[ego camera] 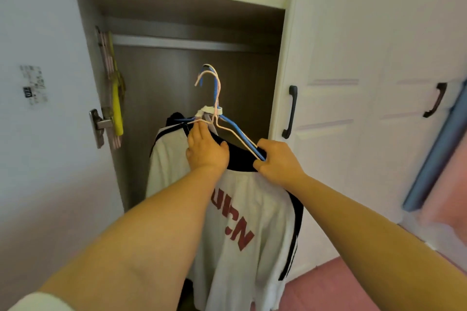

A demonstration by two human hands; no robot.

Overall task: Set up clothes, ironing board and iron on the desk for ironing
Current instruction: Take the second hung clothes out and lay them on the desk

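Both hands hold our white shirt (237, 230) with red letters: left hand (206, 150) flat-fingered against its dark collar, right hand (276, 163) gripping the blue hanger (235, 126).

The white shirt (242, 222) is soft matt cloth with red printed letters. The hangers (227, 129) look plastic-coated and smooth. The wardrobe rail (177, 43) is dull grey metal.

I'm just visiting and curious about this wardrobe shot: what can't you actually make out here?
- Head view: the red lettering on the white shirt is partly covered by the left forearm.
- The left hand hides its own fingertips; whether it grips the pink hanger is unclear.
- The label on the open door is too small and blurred to read.
- The desk, ironing board and iron are out of frame.
- The shirt's hem is cut off by the bottom edge.
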